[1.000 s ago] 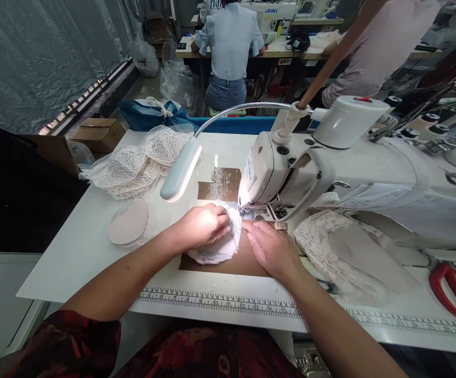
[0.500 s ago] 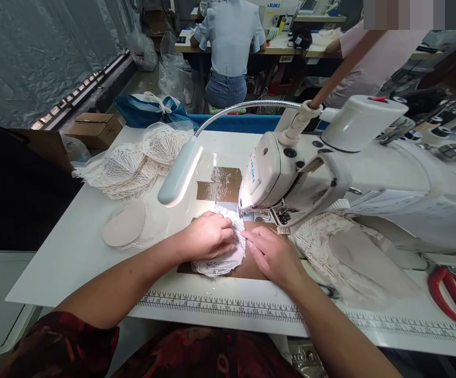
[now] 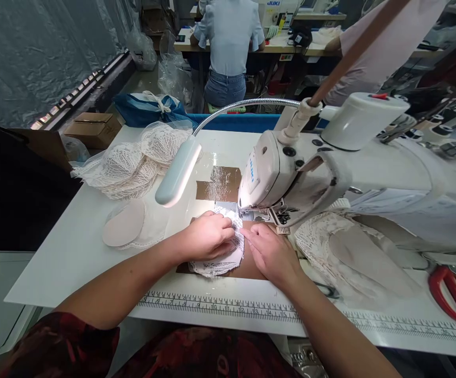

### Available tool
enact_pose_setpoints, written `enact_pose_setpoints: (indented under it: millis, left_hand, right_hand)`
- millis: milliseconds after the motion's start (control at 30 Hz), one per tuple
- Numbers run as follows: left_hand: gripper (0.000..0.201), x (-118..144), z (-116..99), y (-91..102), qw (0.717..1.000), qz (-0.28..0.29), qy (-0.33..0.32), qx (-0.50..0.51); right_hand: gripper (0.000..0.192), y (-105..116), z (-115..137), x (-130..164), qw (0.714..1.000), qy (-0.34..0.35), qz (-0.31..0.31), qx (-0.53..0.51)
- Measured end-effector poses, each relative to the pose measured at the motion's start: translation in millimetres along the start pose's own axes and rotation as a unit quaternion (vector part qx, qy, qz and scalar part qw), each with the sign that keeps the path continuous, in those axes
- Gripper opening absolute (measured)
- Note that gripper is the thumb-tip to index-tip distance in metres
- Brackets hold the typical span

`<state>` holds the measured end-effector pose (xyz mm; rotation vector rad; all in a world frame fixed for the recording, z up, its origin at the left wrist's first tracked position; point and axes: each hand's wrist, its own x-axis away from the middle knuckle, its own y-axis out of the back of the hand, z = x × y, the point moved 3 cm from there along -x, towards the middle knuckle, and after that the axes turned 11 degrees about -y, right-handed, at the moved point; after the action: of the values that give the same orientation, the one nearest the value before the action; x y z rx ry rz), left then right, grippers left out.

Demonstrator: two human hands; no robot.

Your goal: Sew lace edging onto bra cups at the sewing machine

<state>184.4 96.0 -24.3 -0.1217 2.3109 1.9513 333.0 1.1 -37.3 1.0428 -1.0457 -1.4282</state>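
A white lace cup piece (image 3: 231,257) lies under the presser foot of a white sewing machine (image 3: 267,173). My left hand (image 3: 208,237) rests on top of it, fingers curled and pressed into the lace. At its right edge, my right hand (image 3: 273,254) pinches the lace close to the needle, index finger foremost. The tip of that pinch is partly hidden. Brown tape (image 3: 253,265) covers the machine bed beneath both hands. A lamp (image 3: 178,173) on a bent metal neck shines on the spot.
Stacked lace cups (image 3: 133,160) lie at the back left, with a beige oval pad (image 3: 124,224) nearer. More lace pieces (image 3: 353,252) sit right of my hand, beside red-handled scissors (image 3: 450,296). A printed ruler (image 3: 220,307) runs along the front edge. A co-worker (image 3: 230,42) sits ahead.
My right index finger has shifted slightly left along the lace edge. The lace piece sits marginally further left; the left hand looks almost unchanged.
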Motion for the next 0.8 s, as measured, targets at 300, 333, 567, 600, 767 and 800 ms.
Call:
enact_pose_setpoints:
  millis: [300, 333, 567, 600, 767, 800]
  left_hand:
    - [0.03, -0.5, 3.2, -1.0, 1.0, -0.008, 0.011, -0.003]
    - [0.03, -0.4, 4.3, -1.0, 1.0, -0.014, 0.013, -0.005]
    - [0.026, 1.5, 9.3, -1.1, 0.999, -0.047, 0.014, -0.004]
    - [0.025, 1.7, 9.3, -1.8, 0.999, -0.048, 0.008, 0.003]
    - [0.019, 2.1, 7.6, -4.6, 0.998, -0.044, -0.041, 0.036]
    - [0.02, 2.1, 7.5, -4.5, 0.997, -0.046, -0.047, 0.039]
  right_hand:
    - [0.041, -0.6, 2.7, -1.9, 0.999, 0.003, -0.023, 0.028]
    - [0.041, -0.3, 3.4, -2.6, 0.999, 0.001, -0.025, 0.031]
    - [0.038, 1.0, 5.8, -0.7, 1.0, 0.022, -0.006, 0.017]
    - [0.037, 0.7, 5.9, 0.4, 0.999, 0.031, 0.001, 0.01]
    - [0.035, 0.1, 4.8, 2.9, 0.999, 0.039, 0.015, -0.009]
    - [0.035, 0.1, 4.5, 2.7, 0.999, 0.034, 0.016, -0.013]
